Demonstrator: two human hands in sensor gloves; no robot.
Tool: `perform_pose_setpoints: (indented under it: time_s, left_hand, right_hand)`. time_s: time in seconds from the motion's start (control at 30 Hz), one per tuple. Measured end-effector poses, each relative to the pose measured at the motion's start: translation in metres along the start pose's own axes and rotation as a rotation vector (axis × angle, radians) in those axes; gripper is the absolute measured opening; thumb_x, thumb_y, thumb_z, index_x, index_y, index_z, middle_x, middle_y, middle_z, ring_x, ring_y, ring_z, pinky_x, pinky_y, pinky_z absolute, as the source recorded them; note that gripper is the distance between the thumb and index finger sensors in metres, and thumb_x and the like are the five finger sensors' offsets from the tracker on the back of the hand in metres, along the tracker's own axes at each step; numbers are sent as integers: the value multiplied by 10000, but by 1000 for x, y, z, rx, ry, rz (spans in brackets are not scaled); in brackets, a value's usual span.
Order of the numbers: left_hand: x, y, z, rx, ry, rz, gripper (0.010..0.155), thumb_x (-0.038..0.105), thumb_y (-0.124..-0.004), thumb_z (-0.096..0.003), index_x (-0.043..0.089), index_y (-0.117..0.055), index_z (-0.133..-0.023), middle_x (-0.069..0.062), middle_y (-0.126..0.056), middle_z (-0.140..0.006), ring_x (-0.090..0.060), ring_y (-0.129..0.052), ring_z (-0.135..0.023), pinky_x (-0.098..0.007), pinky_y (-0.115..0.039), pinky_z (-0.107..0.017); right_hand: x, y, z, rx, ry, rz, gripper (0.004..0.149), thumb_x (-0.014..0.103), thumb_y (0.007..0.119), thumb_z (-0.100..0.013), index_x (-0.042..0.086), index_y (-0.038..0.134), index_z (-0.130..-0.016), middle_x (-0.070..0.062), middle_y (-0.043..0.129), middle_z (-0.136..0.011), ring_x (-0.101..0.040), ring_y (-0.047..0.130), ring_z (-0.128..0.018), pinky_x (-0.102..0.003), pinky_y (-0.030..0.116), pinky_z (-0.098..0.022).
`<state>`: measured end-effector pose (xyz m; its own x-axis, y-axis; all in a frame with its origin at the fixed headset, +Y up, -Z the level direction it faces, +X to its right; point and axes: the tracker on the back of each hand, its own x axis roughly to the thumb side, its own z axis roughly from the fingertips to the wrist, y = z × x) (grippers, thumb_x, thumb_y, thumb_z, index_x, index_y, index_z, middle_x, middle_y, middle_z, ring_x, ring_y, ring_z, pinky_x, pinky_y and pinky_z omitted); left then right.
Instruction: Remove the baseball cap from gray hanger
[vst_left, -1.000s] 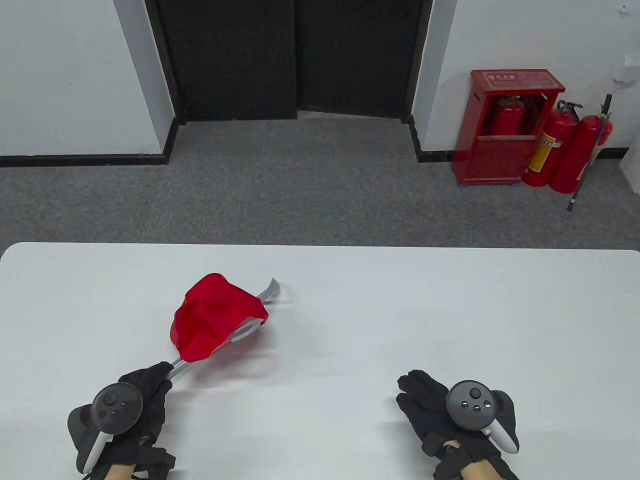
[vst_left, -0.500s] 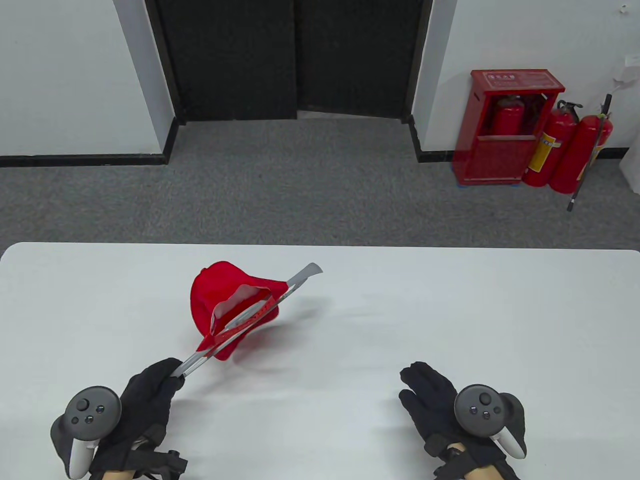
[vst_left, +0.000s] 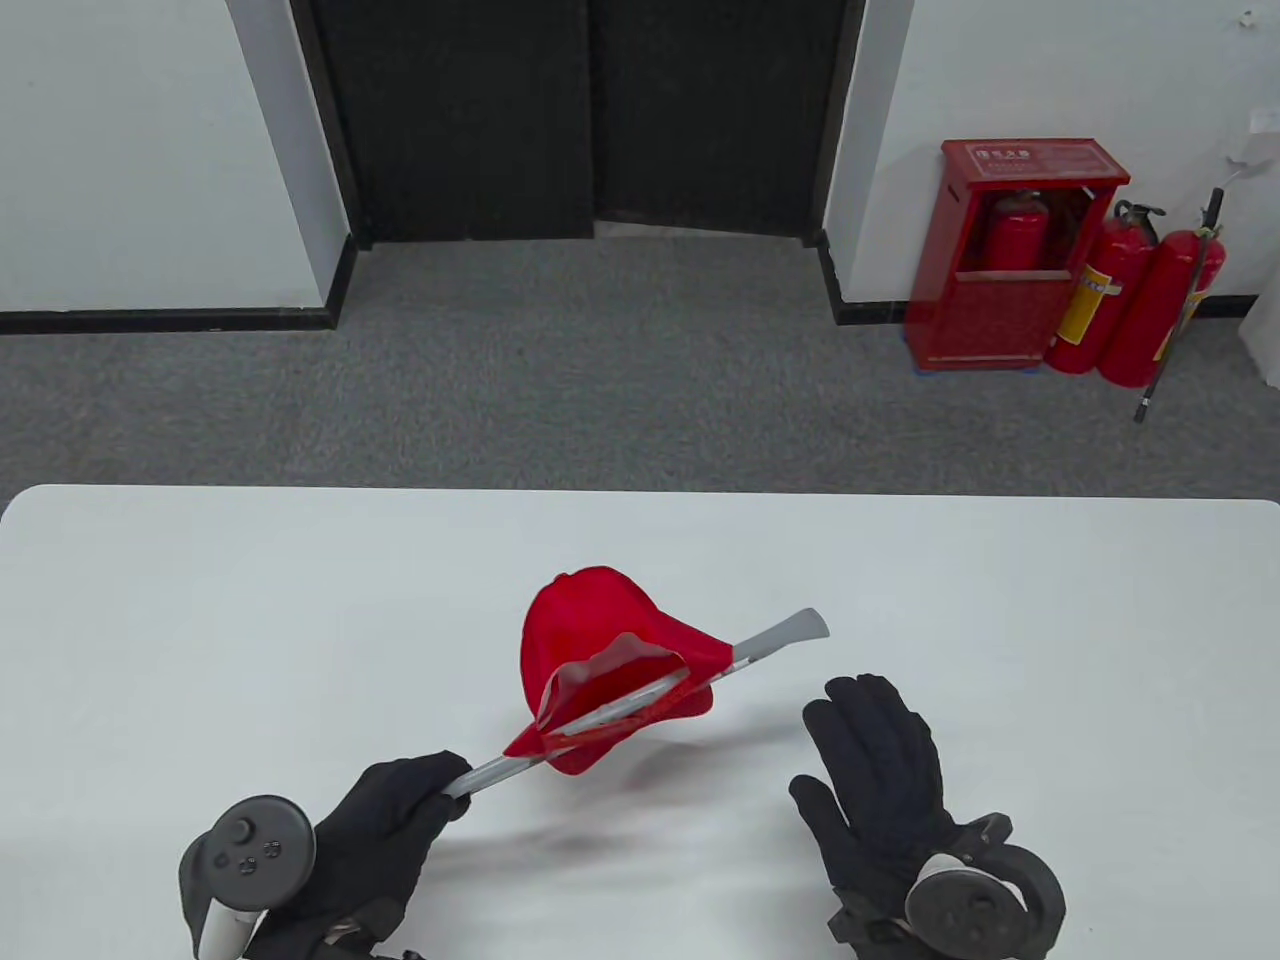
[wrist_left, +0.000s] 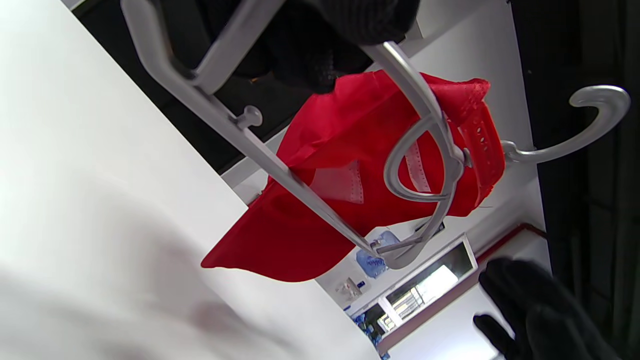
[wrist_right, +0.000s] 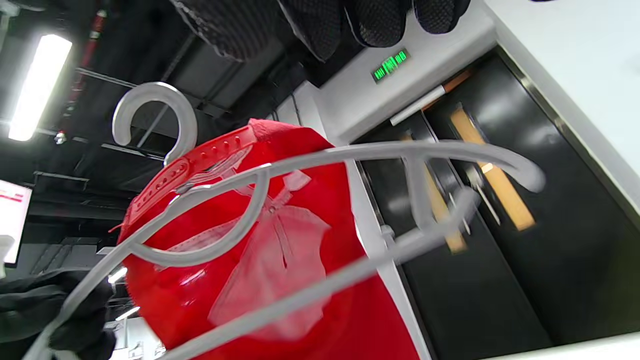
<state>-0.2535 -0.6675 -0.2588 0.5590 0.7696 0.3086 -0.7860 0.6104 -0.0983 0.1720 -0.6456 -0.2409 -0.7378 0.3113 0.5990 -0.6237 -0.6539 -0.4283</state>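
A red baseball cap (vst_left: 600, 640) hangs on a gray hanger (vst_left: 775, 637), held above the white table (vst_left: 200, 600). My left hand (vst_left: 385, 830) grips the hanger's near end. In the left wrist view the cap (wrist_left: 330, 165) has its back strap looped over the hanger (wrist_left: 225, 125) at the neck below the hook. My right hand (vst_left: 880, 770) is open and empty, fingers spread, just right of the hanger's far end, apart from it. The right wrist view shows the cap (wrist_right: 210, 280) and hanger (wrist_right: 350, 152) close below my fingertips (wrist_right: 320, 30).
The table's far edge (vst_left: 640, 490) runs across the middle of the table view. Gray carpet, a dark door and a red fire extinguisher cabinet (vst_left: 1020, 255) lie beyond it.
My left hand has carried the hanger and cap to the right and nearer. My right hand has risen and moved forward toward the hanger's far end, fingers opening.
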Motion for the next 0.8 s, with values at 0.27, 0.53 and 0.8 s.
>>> perform_pose_setpoints:
  time_s: [0.27,0.53,0.8]
  left_hand:
    - [16,-20,1,-77,-82,-112,438,323,-727,-564,310,-782,-999,-53,-907,-912,-306,-819,-979,-720,-451,-772]
    - [18,-20,1,-88,-96,-115,438,325,-727,-564,307,-787,-998,-58,-908,-913,-309,-821,-979,-723,-457,-770]
    - [17,-19,0,-80,-80,-130,438,325,-734,-565,302,-792,-999,-66,-914,-905,-317,-831,-967,-725,-466,-765]
  right_hand:
    - [6,7,-3,86,52,-54,581,317,722,-571,106,574,-1091,-233,494,-1188,-550,435,-1053,-850,351,-621]
    - [7,9,-5,114,7,-121,411,283,721,-559,133,757,-940,-194,691,-1088,-525,572,-1024,-853,382,-615]
    - [13,-1,-3,23,-51,-123,398,268,715,-550,152,760,-927,-180,707,-1071,-477,668,-987,-842,425,-626]
